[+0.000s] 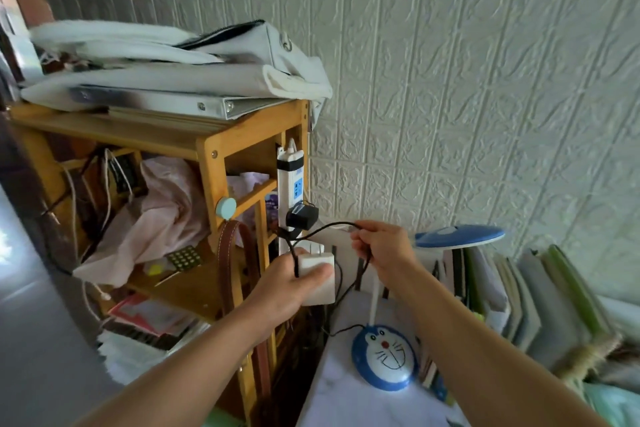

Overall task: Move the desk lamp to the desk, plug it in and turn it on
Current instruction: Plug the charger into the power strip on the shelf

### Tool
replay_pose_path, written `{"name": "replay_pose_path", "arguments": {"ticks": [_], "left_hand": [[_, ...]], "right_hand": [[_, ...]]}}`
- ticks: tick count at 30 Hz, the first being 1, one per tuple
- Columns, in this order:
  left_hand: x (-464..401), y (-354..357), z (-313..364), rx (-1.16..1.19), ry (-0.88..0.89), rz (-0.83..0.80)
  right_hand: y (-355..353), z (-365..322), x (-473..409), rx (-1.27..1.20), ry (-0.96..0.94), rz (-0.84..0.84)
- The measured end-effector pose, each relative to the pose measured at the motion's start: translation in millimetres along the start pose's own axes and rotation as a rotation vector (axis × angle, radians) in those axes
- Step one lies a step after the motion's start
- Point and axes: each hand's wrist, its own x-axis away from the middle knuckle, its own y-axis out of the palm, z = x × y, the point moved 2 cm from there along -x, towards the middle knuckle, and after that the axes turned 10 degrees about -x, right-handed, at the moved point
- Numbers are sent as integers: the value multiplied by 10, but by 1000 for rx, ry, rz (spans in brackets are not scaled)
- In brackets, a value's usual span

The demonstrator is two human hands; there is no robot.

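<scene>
While the left hand [284,282] grips the white square plug adapter [316,264], the right hand [382,248] pinches the thin black cable [320,230] above the blue cartoon-faced desk lamp [382,357] at lower centre; the lamp's stem is partly hidden.

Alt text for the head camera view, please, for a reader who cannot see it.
A person's left hand holds a white plug adapter and the right hand holds its black cable, just below a white power strip fixed upright to a wooden shelf. A blue cartoon-face desk lamp stands on the white desk.
</scene>
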Motion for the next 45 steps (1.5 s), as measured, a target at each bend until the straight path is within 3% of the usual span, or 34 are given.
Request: {"name": "replay_pose_path", "arguments": {"ticks": [5, 11, 15, 21, 30, 35, 38, 40, 45], "left_hand": [[-34, -43, 71, 39, 23, 36], [-31, -189, 150, -6, 18, 205], [-64, -278, 237, -88, 130, 210], [-155, -310, 338, -148, 169, 211], [-246, -214, 471, -78, 172, 85], [-264, -169, 574, -59, 201, 6], [-282, -167, 616, -44, 227, -7], [-294, -176, 629, -31, 237, -10], [-332, -212, 588, -35, 192, -12]], "right_hand": [[-190, 0, 46, 130, 36, 147], [-460, 166, -31, 239, 103, 253], [-606, 190, -92, 201, 196, 391], [-655, 154, -82, 224, 203, 423], [-353, -85, 42, 316, 115, 26], [-44, -341, 118, 343, -141, -401], [96, -367, 168, 422, -164, -649], [136, -329, 173, 381, -142, -678], [73, -266, 86, 220, -115, -530]]}}
